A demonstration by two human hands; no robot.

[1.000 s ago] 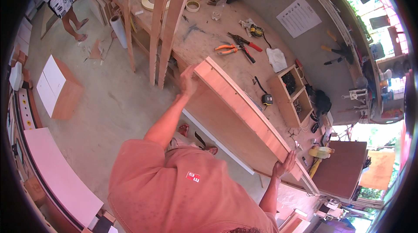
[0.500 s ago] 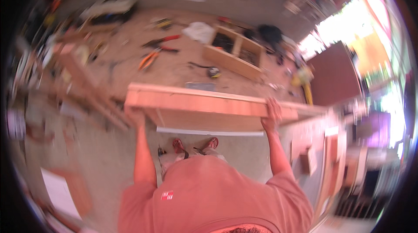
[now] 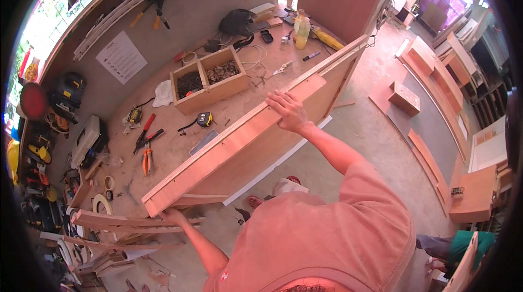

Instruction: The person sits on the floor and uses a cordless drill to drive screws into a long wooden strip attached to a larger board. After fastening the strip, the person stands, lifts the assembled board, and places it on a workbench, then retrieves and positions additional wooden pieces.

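Right hand (image 3: 287, 111) clasped over wooden panel (image 3: 226, 153), left hand (image 3: 174, 216) (closure unclear) at left end

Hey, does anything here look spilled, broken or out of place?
Nothing looks clearly spilled or broken, the panel between left hand and right hand included. Only mild clutter stands out: a white cloth crumpled by the box, and pliers lying loose on the bench.

On the white paper sheet (image 3: 121, 57) against the grey wall (image 3: 185, 26): a short heading and, below, rows of small dark print, too fine for reading. On the reddish shirt (image 3: 321, 232): a small red patch (image 3: 224, 275) with white marks, perhaps letters, too small for reading.
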